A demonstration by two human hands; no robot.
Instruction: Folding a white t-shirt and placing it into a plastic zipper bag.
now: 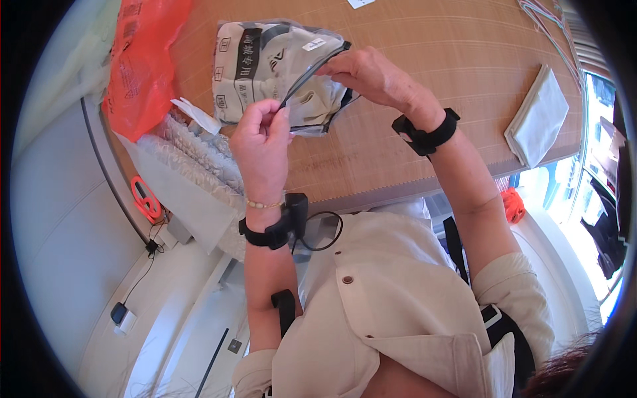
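Observation:
A clear plastic zip bag (pixel 259 73) with black print lies on the wooden table, its zip edge turned toward me. Folded light beige cloth shows through the plastic. My left hand (pixel 264 131) pinches the near left part of the zip edge between thumb and fingers. Farther right, my right hand (pixel 371 76) is closed on the same edge, with its fingertips partly hidden by the bag's rim. The edge is pulled up between both hands, and a dark strip runs along it. Whether the bag's mouth is parted, I cannot tell.
A red plastic bag (pixel 142 66) and white ruffled fabric (pixel 199 149) lie along the table's left side. At the right edge is a folded pale cloth (pixel 539 116). Orange-handled scissors (pixel 146 199) are at the lower left, and thin cords (pixel 547 23) at the far right corner.

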